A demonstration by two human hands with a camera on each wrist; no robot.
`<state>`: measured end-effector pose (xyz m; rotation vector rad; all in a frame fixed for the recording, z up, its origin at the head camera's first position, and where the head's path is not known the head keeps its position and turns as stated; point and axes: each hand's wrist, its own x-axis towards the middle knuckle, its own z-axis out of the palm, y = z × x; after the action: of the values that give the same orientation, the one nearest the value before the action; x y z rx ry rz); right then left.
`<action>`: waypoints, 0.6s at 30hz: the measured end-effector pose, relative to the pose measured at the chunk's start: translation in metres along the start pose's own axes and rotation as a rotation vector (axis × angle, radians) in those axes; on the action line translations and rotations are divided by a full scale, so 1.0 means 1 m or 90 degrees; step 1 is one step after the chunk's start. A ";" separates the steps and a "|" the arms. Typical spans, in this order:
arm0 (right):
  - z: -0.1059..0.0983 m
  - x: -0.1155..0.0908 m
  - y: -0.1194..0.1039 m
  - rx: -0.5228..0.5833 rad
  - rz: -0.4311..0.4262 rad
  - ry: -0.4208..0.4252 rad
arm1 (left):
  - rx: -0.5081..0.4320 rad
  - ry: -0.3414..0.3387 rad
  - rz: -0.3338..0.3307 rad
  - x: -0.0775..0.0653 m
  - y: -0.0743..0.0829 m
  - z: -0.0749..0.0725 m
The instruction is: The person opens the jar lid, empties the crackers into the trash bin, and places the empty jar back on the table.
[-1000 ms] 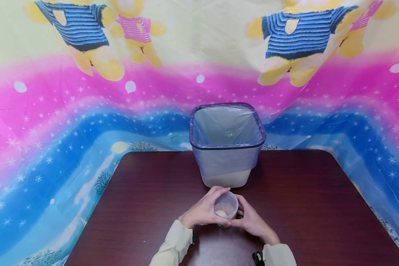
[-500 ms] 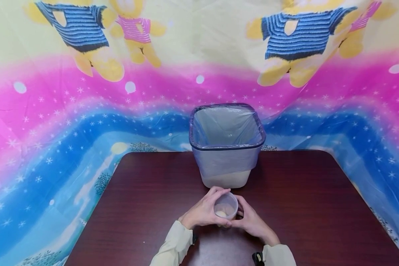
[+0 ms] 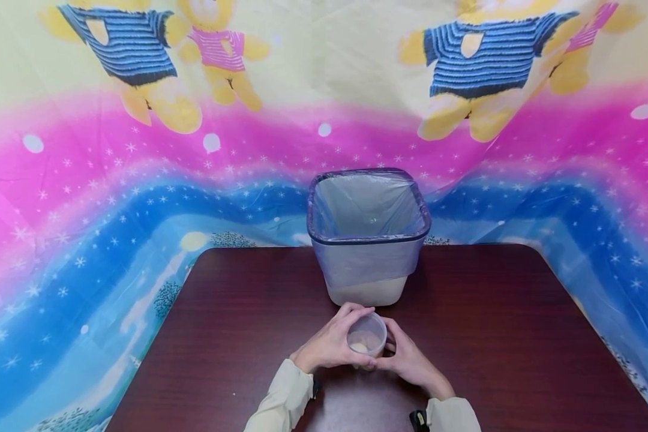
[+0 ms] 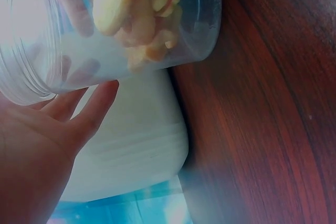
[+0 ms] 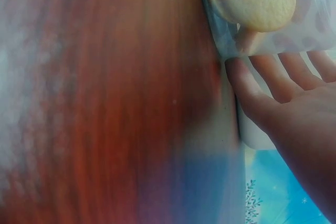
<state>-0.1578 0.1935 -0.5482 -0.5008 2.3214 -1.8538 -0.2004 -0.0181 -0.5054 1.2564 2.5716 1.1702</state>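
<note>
Left hand (image 3: 328, 343): grasping the left side of the clear jar (image 3: 370, 327), with thumb in front and fingers around the back, probably for steadiness.
Right hand (image 3: 410, 359): gripping the opposite side, with thumb in front; apparently sharing the hold to prevent tipping.
Jar: between both hands, roughly mouth-up, just in front of the bin (image 3: 364, 291); cannot tell if resting on the tabletop (image 3: 491, 324) or slightly lifted.
Biscuits (image 4: 113, 3): gathered low inside the jar, one ridged with a red stripe; likely contained by that pose.
Bin: standing upright towards the tabletop's far edge, probably within easy reach.
Liner (image 3: 364, 261): folded outward over the bin's rim, presumably against slipping.
</note>
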 end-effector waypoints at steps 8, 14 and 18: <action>0.000 0.000 0.000 0.002 0.004 0.002 | -0.008 0.009 0.012 0.000 -0.001 -0.001; 0.001 0.000 0.001 0.012 0.010 0.003 | -0.019 0.009 0.008 -0.001 -0.003 0.000; 0.002 -0.001 0.000 0.020 0.019 0.005 | -0.018 0.016 0.018 -0.001 -0.003 0.000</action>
<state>-0.1562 0.1916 -0.5488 -0.4542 2.2881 -1.8782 -0.2020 -0.0196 -0.5077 1.2849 2.5531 1.2307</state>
